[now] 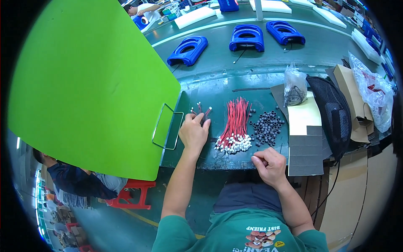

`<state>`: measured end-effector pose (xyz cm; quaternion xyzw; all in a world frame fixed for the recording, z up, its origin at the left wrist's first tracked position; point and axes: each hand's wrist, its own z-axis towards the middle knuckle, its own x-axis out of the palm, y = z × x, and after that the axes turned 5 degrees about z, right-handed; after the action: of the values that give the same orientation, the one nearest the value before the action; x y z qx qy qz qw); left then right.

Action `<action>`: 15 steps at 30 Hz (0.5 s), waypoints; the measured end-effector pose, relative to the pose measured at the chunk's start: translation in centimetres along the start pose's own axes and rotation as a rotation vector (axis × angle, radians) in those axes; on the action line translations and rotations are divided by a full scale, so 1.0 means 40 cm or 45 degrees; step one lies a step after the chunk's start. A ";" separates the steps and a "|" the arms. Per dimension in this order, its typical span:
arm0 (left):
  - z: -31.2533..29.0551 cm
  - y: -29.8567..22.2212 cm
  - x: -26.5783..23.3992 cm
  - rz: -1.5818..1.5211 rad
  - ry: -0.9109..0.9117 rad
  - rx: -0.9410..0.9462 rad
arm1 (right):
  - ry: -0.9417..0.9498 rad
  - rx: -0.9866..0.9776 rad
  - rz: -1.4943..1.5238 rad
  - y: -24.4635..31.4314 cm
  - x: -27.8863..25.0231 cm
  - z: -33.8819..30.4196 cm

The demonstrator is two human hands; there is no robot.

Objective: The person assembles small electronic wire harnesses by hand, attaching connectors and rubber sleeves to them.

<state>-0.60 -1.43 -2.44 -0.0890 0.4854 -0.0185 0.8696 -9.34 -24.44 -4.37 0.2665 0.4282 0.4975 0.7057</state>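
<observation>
A bright green panel fills the upper left, cutting off the view of a seated person behind it. The dark green worktable runs off under clutter at right. The wearer's green shirt carries a cartoon print and lettering, upside down in this view and cropped by the lower edge. A black mesh bag partly covers a cardboard box. Beyond the table stand three blue plastic housings; no writing on them can be made out.

In the middle of the table lies a bundle of red wires, white connectors toward the wearer. Just right of it is a heap of dark rings. The left hand bends its fingers down over a few red leads; its fingertips are obscured, so whether it grips them cannot be told. The right hand is curled into a loose fist at the table's front edge, its contents hidden.
</observation>
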 end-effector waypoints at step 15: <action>-0.031 -0.062 -0.081 -0.480 0.513 0.385 | -0.003 -0.001 -0.034 0.001 0.001 0.001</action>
<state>-3.23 -3.67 0.08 -0.0416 0.6146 -0.2688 0.7405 -9.32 -24.37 -4.34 0.2612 0.4307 0.4879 0.7130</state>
